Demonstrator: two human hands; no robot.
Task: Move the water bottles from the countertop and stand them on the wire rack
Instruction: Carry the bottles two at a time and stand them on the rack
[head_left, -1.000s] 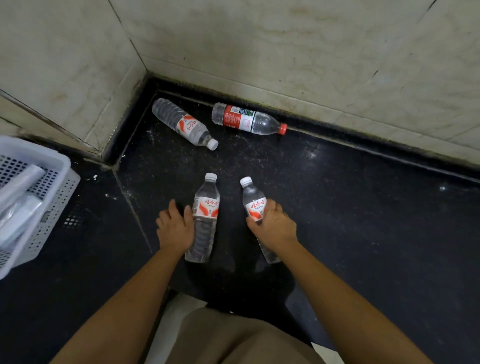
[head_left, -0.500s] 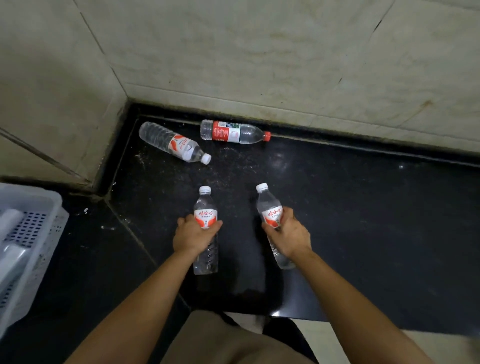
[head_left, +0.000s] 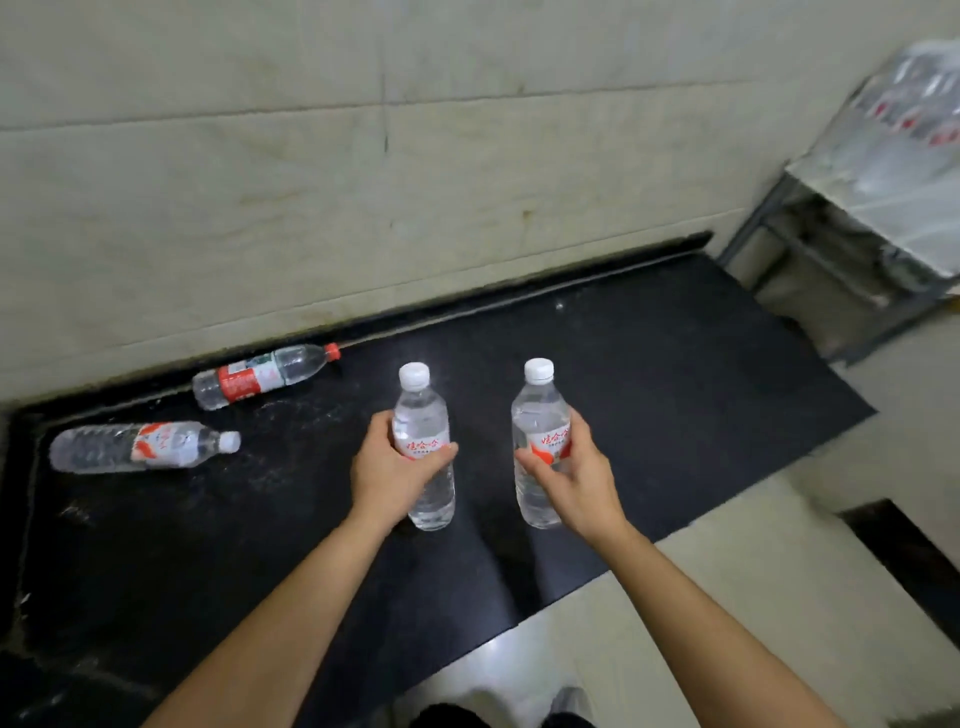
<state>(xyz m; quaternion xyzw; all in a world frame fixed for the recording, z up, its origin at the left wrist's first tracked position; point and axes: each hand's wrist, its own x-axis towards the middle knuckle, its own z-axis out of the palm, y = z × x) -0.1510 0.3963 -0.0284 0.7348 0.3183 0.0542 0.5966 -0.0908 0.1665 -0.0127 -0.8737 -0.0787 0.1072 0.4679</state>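
The person's left hand is wrapped round the middle of a clear water bottle, fingers curled over its white and red label. That bottle stands upright in the grip, white cap on top, over the dark desk; whether its base touches the desk I cannot tell.

The right hand grips a second bottle in the same way, fingers across the label. This one is also upright with a white cap, just to the right of the first, and the two do not touch. Both forearms reach forward from the near edge of the desk.

Off to the left of the left hand, well apart from it, a white-capped bottle lies on its side on the desk, its cap pointing towards the hand. Beyond that hand and to its left, a red-labelled bottle with a red cap lies flat along the foot of the tiled wall, cap pointing right.

Far to the right of the right hand and further back, the wire rack stands past the end of the desk, against the wall. On its top shelf sits a wrapped pack that looks like bottles, too blurred to make out clearly. Pale floor tiles show to the right of the right forearm
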